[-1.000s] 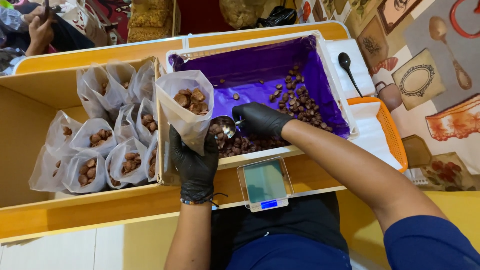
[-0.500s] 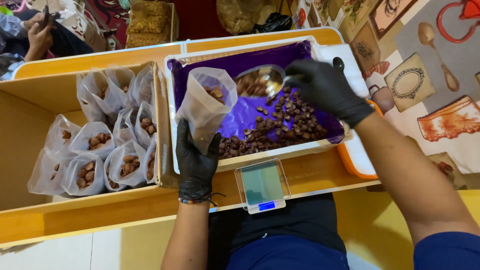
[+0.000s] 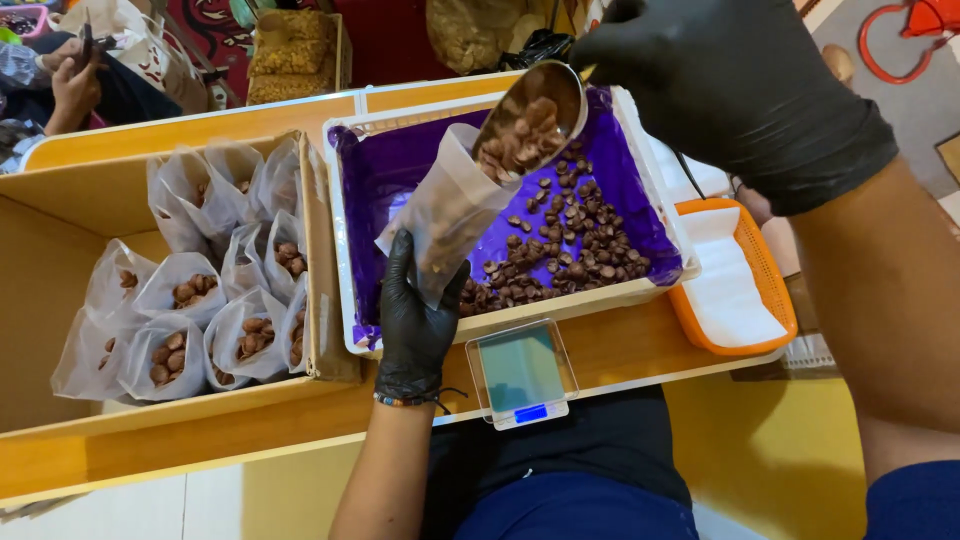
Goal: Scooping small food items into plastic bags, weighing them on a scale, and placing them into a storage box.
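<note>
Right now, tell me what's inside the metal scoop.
The scoop, held by the right hand at the mouth of the bag, holds brown snack pieces; its handle is hidden by the glove.

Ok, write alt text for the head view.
The black-gloved right hand tips a round metal scoop of brown snack pieces into a clear plastic bag held by the black-gloved left hand, above a purple-lined white tray.

Scale (image 3: 520, 372) before tray (image 3: 640, 290); filled bags (image 3: 200, 300) left.
</note>
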